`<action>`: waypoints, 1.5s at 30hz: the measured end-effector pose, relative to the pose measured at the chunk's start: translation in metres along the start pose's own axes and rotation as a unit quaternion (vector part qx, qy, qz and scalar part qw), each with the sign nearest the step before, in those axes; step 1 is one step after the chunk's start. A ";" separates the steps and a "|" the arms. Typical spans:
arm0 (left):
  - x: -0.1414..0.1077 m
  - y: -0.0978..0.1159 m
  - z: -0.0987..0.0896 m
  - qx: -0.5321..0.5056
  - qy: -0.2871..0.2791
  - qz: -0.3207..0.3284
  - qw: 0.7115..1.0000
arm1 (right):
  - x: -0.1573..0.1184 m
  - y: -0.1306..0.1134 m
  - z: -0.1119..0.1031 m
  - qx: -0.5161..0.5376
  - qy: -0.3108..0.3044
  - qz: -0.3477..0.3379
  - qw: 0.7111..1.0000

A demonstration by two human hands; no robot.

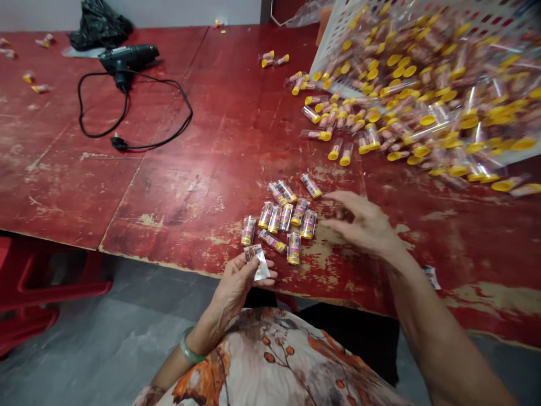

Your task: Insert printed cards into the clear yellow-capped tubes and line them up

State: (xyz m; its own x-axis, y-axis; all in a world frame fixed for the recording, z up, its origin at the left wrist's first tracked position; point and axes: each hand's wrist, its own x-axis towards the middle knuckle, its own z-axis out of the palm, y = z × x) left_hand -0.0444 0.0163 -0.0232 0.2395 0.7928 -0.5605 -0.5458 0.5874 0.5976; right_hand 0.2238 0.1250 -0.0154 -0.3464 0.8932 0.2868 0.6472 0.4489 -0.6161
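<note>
My left hand (235, 282) is at the table's front edge, its thumb pressing a flat printed plastic sleeve (261, 266) against the fingers. Just beyond it lies a group of small tubes in printed wrapping (293, 248), with yellow ends, some upright-looking and some on their sides. My right hand (359, 223) hovers to the right of this group, thumb and forefinger apart. Nothing shows between those fingers, which are slightly blurred. Another printed sleeve (431, 277) lies on the table by my right forearm.
A white perforated basket (324, 48) lies tipped at the back right, with many yellow-capped clear tubes (426, 132) spilling onto the red table (236, 124). A heat gun (129, 57) with a looped cord and a black plastic bag (99, 25) lie back left. Red stools (63, 276) stand below.
</note>
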 end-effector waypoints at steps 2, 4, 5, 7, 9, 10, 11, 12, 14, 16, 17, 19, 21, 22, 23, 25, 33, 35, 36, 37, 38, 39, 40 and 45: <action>-0.002 0.000 0.001 0.006 -0.002 0.010 1.000 | 0.026 0.010 -0.011 -0.011 0.049 -0.020 0.999; -0.003 0.000 0.002 0.015 -0.001 0.021 1.000 | 0.055 0.024 -0.014 -0.034 0.101 -0.034 0.994; -0.004 0.000 0.002 0.020 0.002 0.027 0.999 | 0.069 0.030 -0.014 -0.049 0.126 -0.036 0.990; -0.006 0.001 0.000 0.031 0.012 0.038 0.999 | 0.091 0.035 -0.011 -0.066 0.153 -0.043 0.985; -0.008 0.002 -0.001 0.034 0.024 0.047 0.998 | 0.101 0.028 -0.003 -0.052 0.115 -0.080 0.989; -0.008 0.003 -0.002 0.034 0.030 0.050 0.998 | 0.103 0.021 0.002 -0.041 0.070 -0.111 0.991; -0.009 0.003 -0.003 0.033 0.032 0.049 0.998 | 0.102 0.011 0.009 -0.026 0.016 -0.145 0.989; -0.009 0.003 -0.004 0.034 0.033 0.047 0.998 | 0.099 0.002 0.016 -0.013 -0.039 -0.176 0.983; -0.008 0.002 -0.004 0.036 0.031 0.040 0.998 | 0.092 -0.015 0.032 -0.002 -0.126 -0.211 0.969; -0.008 0.002 -0.004 0.040 0.027 0.034 0.998 | 0.086 -0.024 0.048 -0.016 -0.152 -0.209 0.966; -0.008 0.002 -0.005 0.041 0.027 0.033 0.998 | 0.085 -0.026 0.054 -0.028 -0.152 -0.200 0.967; -0.008 0.002 -0.005 0.040 0.027 0.034 0.998 | 0.085 -0.026 0.062 -0.046 -0.145 -0.186 0.971; -0.009 0.003 -0.006 0.039 0.030 0.039 0.998 | 0.087 -0.023 0.063 -0.046 -0.138 -0.186 0.972; -0.009 0.004 -0.006 0.038 0.034 0.042 0.998 | 0.087 -0.022 0.061 -0.043 -0.131 -0.187 0.973; -0.009 0.005 -0.007 0.037 0.038 0.046 0.998 | 0.087 -0.021 0.057 -0.040 -0.119 -0.186 0.974; -0.010 0.006 -0.007 0.035 0.047 0.050 0.997 | 0.079 -0.022 0.046 -0.033 -0.087 -0.175 0.980; -0.009 0.007 -0.007 0.021 0.072 0.050 0.996 | -0.011 -0.068 0.043 -0.093 -0.044 -0.095 0.990; -0.009 0.008 -0.007 0.024 0.076 0.049 0.996 | -0.024 -0.077 0.052 -0.133 -0.021 -0.074 0.988; -0.009 0.008 -0.007 0.027 0.076 0.050 0.995 | -0.028 -0.079 0.056 -0.143 -0.019 -0.070 0.987; -0.009 0.008 -0.007 0.029 0.076 0.051 0.995 | -0.030 -0.081 0.059 -0.150 -0.025 -0.069 0.986; -0.009 0.009 -0.006 0.030 0.076 0.052 0.995 | -0.031 -0.081 0.061 -0.158 -0.032 -0.069 0.985; -0.009 0.009 -0.006 0.029 0.077 0.054 0.995 | -0.031 -0.081 0.063 -0.167 -0.038 -0.069 0.983; -0.009 0.009 -0.006 0.027 0.080 0.056 0.995 | -0.031 -0.081 0.065 -0.178 -0.042 -0.068 0.981; -0.010 0.008 -0.006 0.018 0.091 0.061 0.994 | -0.029 -0.075 0.068 -0.146 -0.012 -0.051 0.988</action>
State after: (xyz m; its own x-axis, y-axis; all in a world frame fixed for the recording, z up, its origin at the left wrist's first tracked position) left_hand -0.0562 0.0120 -0.0158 0.0223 0.8171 -0.5761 -0.5323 0.4975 0.6850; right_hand 0.1391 0.0633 -0.0276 -0.4341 0.8431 0.3174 0.7747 0.5292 -0.3461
